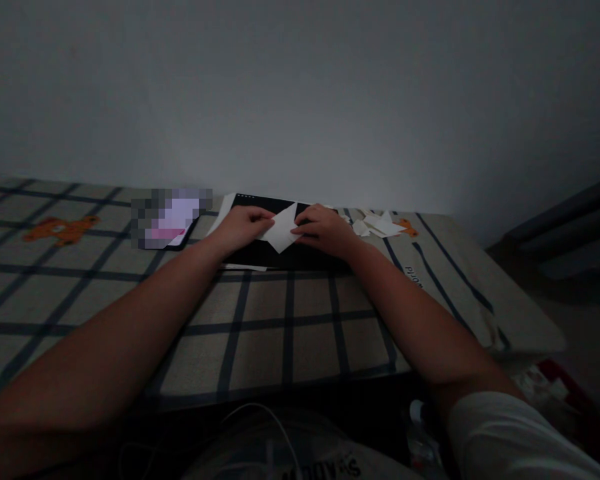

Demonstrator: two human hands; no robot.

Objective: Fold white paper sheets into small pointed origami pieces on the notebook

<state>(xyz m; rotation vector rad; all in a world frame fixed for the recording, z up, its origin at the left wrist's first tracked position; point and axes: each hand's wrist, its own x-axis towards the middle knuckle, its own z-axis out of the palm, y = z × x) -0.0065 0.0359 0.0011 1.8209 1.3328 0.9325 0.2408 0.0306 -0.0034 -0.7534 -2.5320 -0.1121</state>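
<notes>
A folded piece of white paper (281, 230) with pointed corners is held between my two hands. My left hand (243, 227) pinches its left side between thumb and fingers. On the right side, the fingers and thumb of my right hand (325, 230) close on the paper's edge. Beneath the paper lies a flat black board or folder (300, 261), with white sheets (223, 212) showing from under its left edge. Just right of my right hand rest several folded white paper pieces (383, 225).
A lit phone or tablet (180, 213), partly pixelated, lies to the left. A checked cloth (260, 300) with orange bear figures (63, 230) covers the table, which meets a grey wall (300, 100). Below the front edge are a white cable (275, 417) and a plastic bottle (423, 440).
</notes>
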